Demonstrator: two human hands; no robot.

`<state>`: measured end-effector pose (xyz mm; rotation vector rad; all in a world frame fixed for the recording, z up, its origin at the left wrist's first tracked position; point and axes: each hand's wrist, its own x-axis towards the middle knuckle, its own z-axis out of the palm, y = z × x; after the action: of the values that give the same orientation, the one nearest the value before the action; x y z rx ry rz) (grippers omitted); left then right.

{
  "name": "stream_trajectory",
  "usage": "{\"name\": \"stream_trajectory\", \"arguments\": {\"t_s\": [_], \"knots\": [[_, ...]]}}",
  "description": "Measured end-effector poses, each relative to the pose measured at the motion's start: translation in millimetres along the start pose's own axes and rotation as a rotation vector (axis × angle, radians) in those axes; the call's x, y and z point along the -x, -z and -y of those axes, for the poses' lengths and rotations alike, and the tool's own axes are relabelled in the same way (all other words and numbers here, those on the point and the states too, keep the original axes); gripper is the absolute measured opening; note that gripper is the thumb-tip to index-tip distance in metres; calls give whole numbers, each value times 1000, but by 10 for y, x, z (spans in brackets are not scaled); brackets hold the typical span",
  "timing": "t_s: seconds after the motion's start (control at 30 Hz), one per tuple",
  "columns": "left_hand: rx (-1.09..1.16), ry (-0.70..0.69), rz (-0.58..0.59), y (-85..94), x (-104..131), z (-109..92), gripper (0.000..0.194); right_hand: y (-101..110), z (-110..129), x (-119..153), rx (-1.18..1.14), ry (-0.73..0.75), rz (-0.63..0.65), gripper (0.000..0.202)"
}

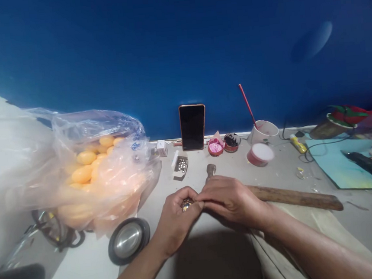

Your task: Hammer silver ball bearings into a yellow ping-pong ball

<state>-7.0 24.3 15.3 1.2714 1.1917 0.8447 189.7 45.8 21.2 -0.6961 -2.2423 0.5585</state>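
Note:
My left hand [182, 220] is curled around a small round piece [187, 205] with a shiny, silver-and-gold surface, mostly covered by the fingers. My right hand [232, 198] meets it at the fingertips, thumb and forefinger pinched together beside the left thumb. Whatever sits in that pinch is too small or too hidden to name. Behind and under the right hand lies a hammer [295, 197], its wooden handle stretching right and its metal head showing past the knuckles. Just beyond the hands stands a small open box [178, 175] of shiny metal bits.
At left is a clear plastic bag [129, 162] of yellow-orange egg-shaped things. A round black-rimmed metal lid [129, 241] lies near my left forearm. A phone [193, 127] leans on the blue wall. Further right are a white cup [266, 129], a pink-sided tub [260, 154] and blue-green paper [333, 161].

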Motion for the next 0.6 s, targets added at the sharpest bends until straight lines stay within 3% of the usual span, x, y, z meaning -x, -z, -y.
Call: {"name": "stream_trajectory", "arguments": {"t_s": [0.23,0.4,0.6], "knots": [[-22,-19,0,14,-12,18,27,-14,14,8,-4,-4,5,14],[34,-29,-2,2,12,40,27,-6,17,14,-12,-12,-63,15],[229,-37,-66,-16,14,80,26,14,48,-17,-93,-279,-154,12]]}}
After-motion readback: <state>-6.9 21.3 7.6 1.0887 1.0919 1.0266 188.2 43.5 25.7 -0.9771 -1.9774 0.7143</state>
